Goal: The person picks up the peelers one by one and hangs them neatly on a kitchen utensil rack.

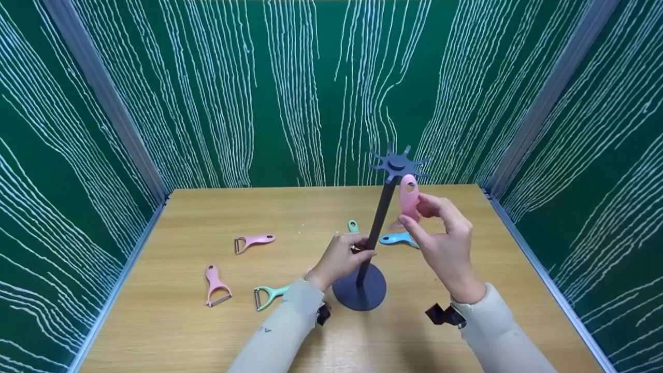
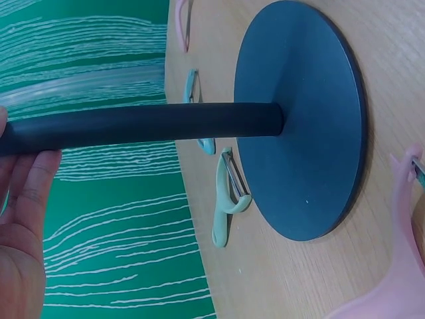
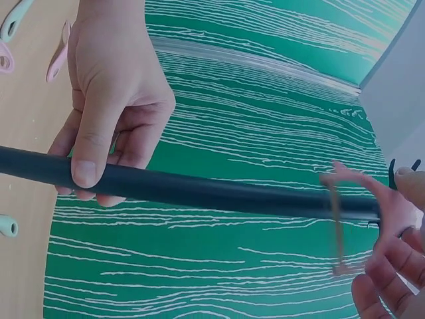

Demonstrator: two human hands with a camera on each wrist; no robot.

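A dark stand has a round base (image 1: 348, 292), a tilted pole (image 1: 382, 212) and a top (image 1: 398, 163) with several prongs spread outward. My left hand (image 1: 336, 259) grips the pole in its lower part; in the right wrist view its thumb lies across the pole. Beside the prongs, my right hand (image 1: 450, 248) pinches a pink peeler (image 1: 409, 194) between thumb and fingers. The peeler's holed handle end points up. In the right wrist view, its blurred forked head and blade hang alongside the pole. Whether the handle touches a prong, I cannot tell.
Left on the wooden table lie two pink peelers (image 1: 259, 239) and a mint green peeler (image 1: 270, 294). Behind the pole are a blue peeler (image 1: 394, 238) and another green peeler (image 1: 353, 226), both partly hidden. Green walls with white lines surround the table.
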